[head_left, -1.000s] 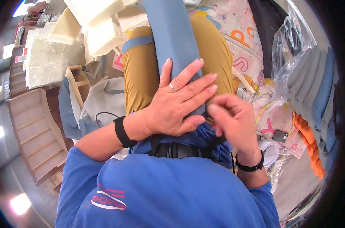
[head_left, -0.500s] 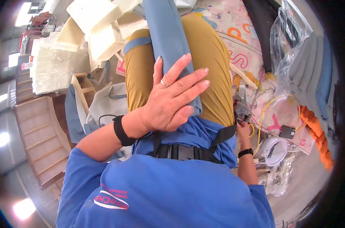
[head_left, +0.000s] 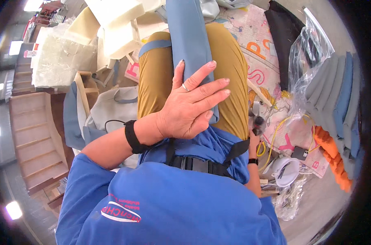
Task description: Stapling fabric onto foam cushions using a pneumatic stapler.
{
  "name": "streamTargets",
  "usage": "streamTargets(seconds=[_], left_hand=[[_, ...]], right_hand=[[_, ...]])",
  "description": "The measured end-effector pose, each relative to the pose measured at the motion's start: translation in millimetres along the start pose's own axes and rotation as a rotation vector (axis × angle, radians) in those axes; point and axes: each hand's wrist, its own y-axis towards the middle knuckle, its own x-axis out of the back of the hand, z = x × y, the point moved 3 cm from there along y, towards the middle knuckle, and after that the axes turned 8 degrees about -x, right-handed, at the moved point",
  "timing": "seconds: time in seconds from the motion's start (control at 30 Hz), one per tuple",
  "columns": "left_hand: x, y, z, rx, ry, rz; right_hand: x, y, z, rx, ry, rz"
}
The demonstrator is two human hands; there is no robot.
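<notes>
On the left side of the view, a pale wooden stepped frame (head_left: 24,134) was seen on the floor, and white foam blocks (head_left: 108,16) were piled above it. Near the middle, the left hand (head_left: 189,104) was laid flat, fingers spread, on a blue fabric-covered piece (head_left: 189,41) that rested along the person's lap, over the mustard-yellow trousers (head_left: 157,77). The fabric was pressed down by the palm and not gripped; the fingers were held apart and not closed around anything.

A second before, both hands had been kept together at the near end of the blue piece, the right one pinching the fabric edge. Half a second before, the right hand had already been taken away to the side. Now the right hand (head_left: 255,136) was lowered beside the right thigh, and a small dark tool (head_left: 257,122) appeared to be touched or picked up there; whether the fingers were closed on it could not be told, because the hand was mostly hidden.

It was judged that the fabric was being kept in place by the left hand while a tool was fetched.

Further right, a yellow cable (head_left: 275,130) and a stack of grey-blue pads (head_left: 336,94) were lying on the patterned mat (head_left: 259,49).
</notes>
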Motion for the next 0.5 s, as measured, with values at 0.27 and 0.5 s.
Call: streamTargets(seconds=[0.27,0.5], left_hand=[[1,-2,-2,-0.021,0.006,-0.001],[0,-3,-2,0.009,-0.022,-0.04]], right_hand=[[140,-190,211,0.462,0.185,0.457],[173,-239,284,0.996,-0.49,0.822]])
